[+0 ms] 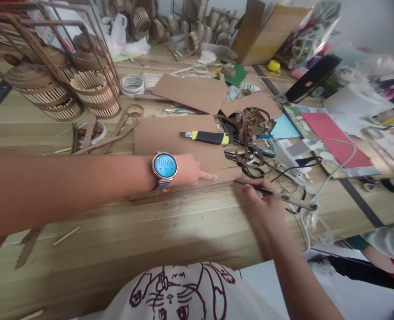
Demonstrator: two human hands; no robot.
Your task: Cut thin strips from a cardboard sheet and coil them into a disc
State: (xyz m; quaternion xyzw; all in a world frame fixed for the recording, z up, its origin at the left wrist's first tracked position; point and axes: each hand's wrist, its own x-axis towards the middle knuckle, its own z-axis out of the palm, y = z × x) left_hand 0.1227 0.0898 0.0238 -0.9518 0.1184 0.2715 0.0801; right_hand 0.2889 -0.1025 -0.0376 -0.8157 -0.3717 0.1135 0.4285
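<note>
My left hand [190, 170], with a watch on its wrist, presses down on a brown cardboard sheet [160, 133]. Its index finger stretches to the right along a narrow cardboard strip [229, 174] at the sheet's near edge. My right hand [266, 202] is closed around a dark pen [292, 200], held slanting, its tip at the right end of that strip. Whether the tip touches the cardboard, I cannot tell. A yellow and black utility knife [210, 137] lies on the sheet above my left hand, blade toward the left.
Slatted baskets with lids [43, 89] stand at the left beside tape rolls [132, 84]. Behind the sheet lies another cardboard piece [193, 91]. Curled brown strips [255, 124], cables and a white power adapter [292, 151] crowd the right. A cardboard box [266, 35] stands at the back.
</note>
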